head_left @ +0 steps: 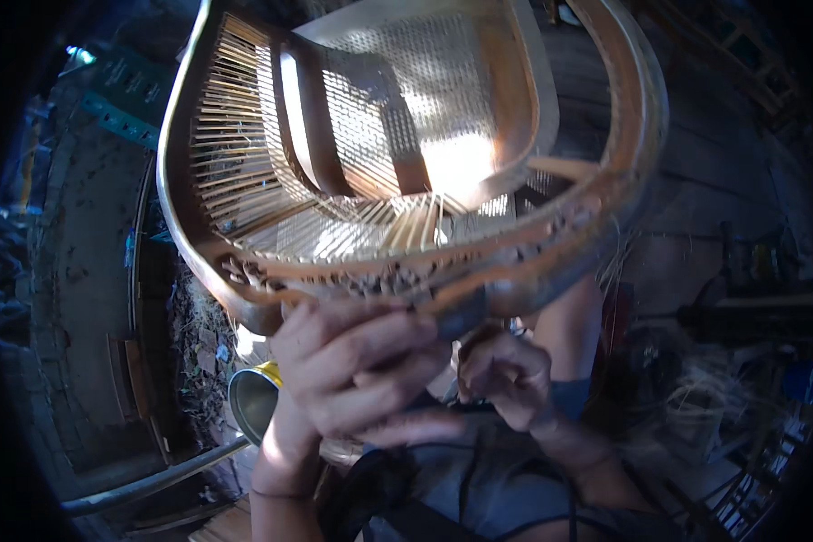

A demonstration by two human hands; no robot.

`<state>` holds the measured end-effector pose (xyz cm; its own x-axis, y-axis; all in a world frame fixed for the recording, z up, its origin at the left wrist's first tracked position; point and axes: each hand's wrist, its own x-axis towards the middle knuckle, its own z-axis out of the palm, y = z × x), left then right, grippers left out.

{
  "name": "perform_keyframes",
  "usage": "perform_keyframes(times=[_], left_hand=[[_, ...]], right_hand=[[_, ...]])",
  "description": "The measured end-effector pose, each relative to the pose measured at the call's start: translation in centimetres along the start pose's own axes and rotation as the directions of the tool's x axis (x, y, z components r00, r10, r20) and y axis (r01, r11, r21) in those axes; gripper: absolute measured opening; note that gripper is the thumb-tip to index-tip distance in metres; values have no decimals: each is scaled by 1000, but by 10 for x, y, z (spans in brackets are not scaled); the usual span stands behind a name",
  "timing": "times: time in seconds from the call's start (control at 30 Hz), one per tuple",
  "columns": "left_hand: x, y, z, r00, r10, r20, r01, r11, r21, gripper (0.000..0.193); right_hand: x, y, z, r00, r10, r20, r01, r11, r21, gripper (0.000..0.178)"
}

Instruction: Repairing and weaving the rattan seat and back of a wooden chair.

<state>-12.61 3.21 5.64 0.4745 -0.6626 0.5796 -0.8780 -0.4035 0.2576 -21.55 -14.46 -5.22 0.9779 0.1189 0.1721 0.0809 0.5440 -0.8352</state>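
Note:
A curved wooden chair frame (637, 172) with cane work fills the upper middle of the head view. Loose-spaced cane strands (235, 135) fan out along its left and lower inner edge. Just below the frame's near edge is my left hand (352, 370), its fingers bent and closed, partly smeared by motion. What they pinch, if anything, cannot be made out. My right hand (506, 375) is a little to the right, below the same edge, with fingers curled together. Whatever is between them is too small or hidden to name.
A woven cane panel (443, 90) shows within and behind the frame. A yellow-rimmed bucket (255, 397) stands at the lower left, near a pale pole (154, 483). Loose cane shavings (709, 397) lie at the right. A green slotted piece (117, 117) is at the far left.

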Motion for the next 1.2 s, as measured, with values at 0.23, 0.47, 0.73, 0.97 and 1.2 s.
perform_keyframes(times=[0.23,0.47,0.73,0.97,1.2], left_hand=[[3,-19,2,992,126,-1,-126,992,15,22],[9,-14,5,989,128,-72,-122,989,87,19],[50,-48,13,980,-105,-168,161,916,367,28],[96,-84,6,960,-236,-148,277,869,409,40],[107,-98,7,972,-120,-203,186,918,349,42]], right_hand=[[22,-15,31,996,77,-54,-78,997,-2,10],[29,-6,33,987,-48,-154,26,990,-139,8],[77,38,-16,918,350,-187,-218,839,499,11],[139,42,-21,932,313,-182,-159,805,572,11],[158,36,-22,935,272,-228,-93,807,583,8]])
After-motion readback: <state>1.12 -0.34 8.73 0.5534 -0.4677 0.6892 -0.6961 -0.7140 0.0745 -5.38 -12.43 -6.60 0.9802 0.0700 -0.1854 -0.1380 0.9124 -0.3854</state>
